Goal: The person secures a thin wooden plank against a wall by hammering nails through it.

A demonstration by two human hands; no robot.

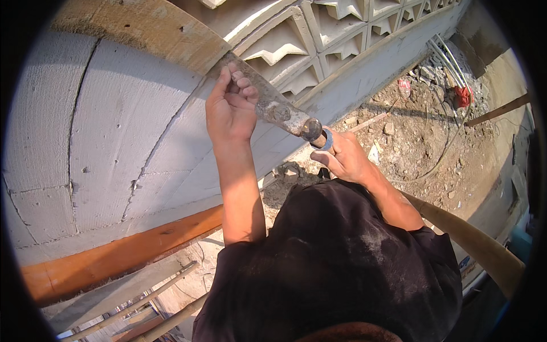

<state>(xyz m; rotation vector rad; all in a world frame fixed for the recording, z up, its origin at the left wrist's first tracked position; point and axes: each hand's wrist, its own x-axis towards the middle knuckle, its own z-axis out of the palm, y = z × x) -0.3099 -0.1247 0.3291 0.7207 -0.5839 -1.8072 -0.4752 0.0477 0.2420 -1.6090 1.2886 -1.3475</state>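
My right hand (350, 157) is closed around the handle of what looks like a hammer (311, 130). Its dark rounded head points up and left, and a blue band (326, 140) shows on the handle by my fingers. My left hand (232, 108) is raised palm up, fingers curled and thumb close to the index finger. Its fingertips are at the joint where a tan wooden board (154, 34) meets a grey, mortar-smeared strip (279, 111). Whatever the fingertips pinch, if anything, is too small to make out.
A light grey block wall (119, 125) with dark joints stands left, an orange-brown beam (131, 245) along it. Patterned vent blocks (285, 40) run behind the board. Below right lies rubble ground (421, 142) with white pipes (450, 62). Poles (467, 233) cross near my right arm.
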